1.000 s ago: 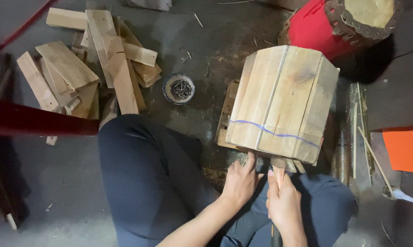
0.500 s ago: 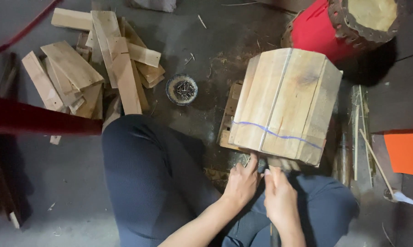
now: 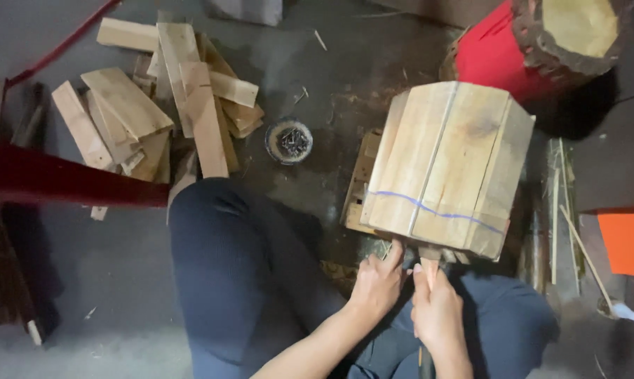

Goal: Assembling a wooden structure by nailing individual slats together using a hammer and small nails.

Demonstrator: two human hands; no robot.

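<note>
Seated on a grey concrete floor (image 3: 120, 281), legs in dark blue trousers (image 3: 240, 267), person looking straight down at the work. Main piece: a faceted barrel-like form of pale wooden staves (image 3: 447, 165), set edge to edge so the outside reads as flat panels meeting at shallow angles; grain runs lengthwise, surface rough-sawn and unfinished. A thin blue drawn line (image 3: 436, 209) crosses the staves near the lower end. The piece lies just beyond both hands, its long axis running away from the body and leaning slightly to the right, its near end directly above the fingertips. Left hand (image 3: 379, 284) is curled closed, thumb up against the bottom edge of the staves; what it pinches is too small to tell. Right hand (image 3: 437, 309) is wrapped shut around a slim wooden handle (image 3: 429, 265) that stands up toward the stave ends; the head of this tool is hidden under the rim, so its kind is unclear. Both hands sit side by side, nearly touching, about equally near the staves' lower edge. Beneath the piece, a small flat wooden block (image 3: 359, 186) shows at its left. Farther left, a small round tin of dark nails (image 3: 289, 141), then a loose heap of short pale wood offcuts (image 3: 156, 112). Top right, a red cylindrical container (image 3: 496, 56) beside a bark-edged log round (image 3: 576, 31). An orange sheet (image 3: 629, 242) lies at the right edge.
</note>
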